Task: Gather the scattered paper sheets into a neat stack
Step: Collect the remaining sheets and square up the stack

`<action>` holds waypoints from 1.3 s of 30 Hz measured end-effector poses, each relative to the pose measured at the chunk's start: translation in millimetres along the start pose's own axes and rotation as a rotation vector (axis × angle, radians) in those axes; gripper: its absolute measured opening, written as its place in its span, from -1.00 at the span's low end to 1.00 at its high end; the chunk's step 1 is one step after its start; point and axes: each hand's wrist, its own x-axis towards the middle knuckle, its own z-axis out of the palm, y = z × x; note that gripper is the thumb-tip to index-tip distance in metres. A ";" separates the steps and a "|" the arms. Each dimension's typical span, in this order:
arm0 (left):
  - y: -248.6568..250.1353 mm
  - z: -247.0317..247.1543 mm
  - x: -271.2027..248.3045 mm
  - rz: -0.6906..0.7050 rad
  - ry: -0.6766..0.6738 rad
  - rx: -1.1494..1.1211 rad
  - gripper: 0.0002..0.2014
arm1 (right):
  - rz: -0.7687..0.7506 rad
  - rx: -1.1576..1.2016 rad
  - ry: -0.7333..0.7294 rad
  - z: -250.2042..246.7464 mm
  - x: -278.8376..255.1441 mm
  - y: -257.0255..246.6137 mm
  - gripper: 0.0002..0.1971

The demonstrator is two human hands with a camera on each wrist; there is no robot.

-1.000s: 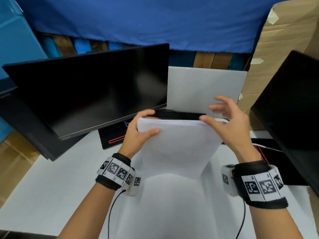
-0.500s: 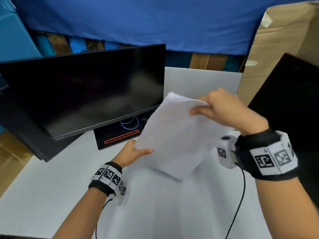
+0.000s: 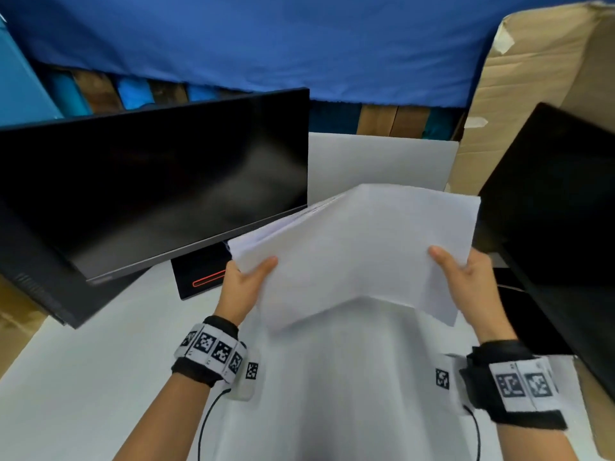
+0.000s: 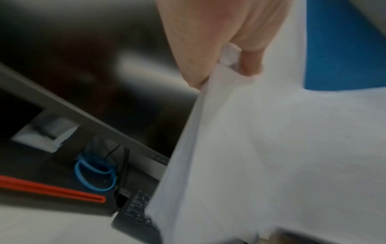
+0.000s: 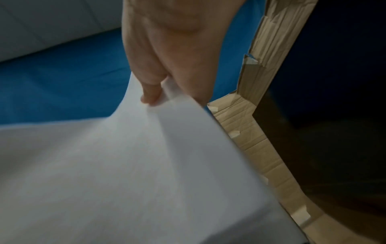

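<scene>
A thick bundle of white paper sheets [image 3: 359, 247] hangs in the air above the white table [image 3: 83, 377], lying roughly flat with its far left edges fanned. My left hand [image 3: 248, 277] grips its left near corner, thumb on top, and the left wrist view shows the paper sheets [image 4: 271, 156] pinched between my left hand's thumb and fingers [image 4: 248, 64]. My right hand [image 3: 462, 274] grips the right side, thumb on top. In the right wrist view the paper sheets [image 5: 125, 165] are pinched by my right hand [image 5: 158, 92].
A black monitor [image 3: 149, 188] stands at the left, its base [image 3: 199, 271] with a red stripe just beyond my left hand. A second dark screen [image 3: 559, 227] stands at the right. A white laptop lid [image 3: 382, 161] and a cardboard box [image 3: 539, 78] stand behind.
The bundle stood on edge a second ago, then tilted. Now it lies flat and both hands have shifted to its near left and right sides.
</scene>
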 end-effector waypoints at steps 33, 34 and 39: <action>2.8 61.1 30.3 0.064 -0.509 0.799 -0.84 | -0.339 -1.143 -0.619 96.5 12.2 -16.3 -0.76; 4.5 59.4 32.3 0.054 -0.521 0.812 -0.83 | -0.363 -1.136 -0.604 92.6 12.6 -21.4 -0.75; 13.5 18.6 37.5 -0.049 -0.555 0.882 -0.75 | -0.481 -0.758 -0.399 37.4 25.3 -45.0 -0.90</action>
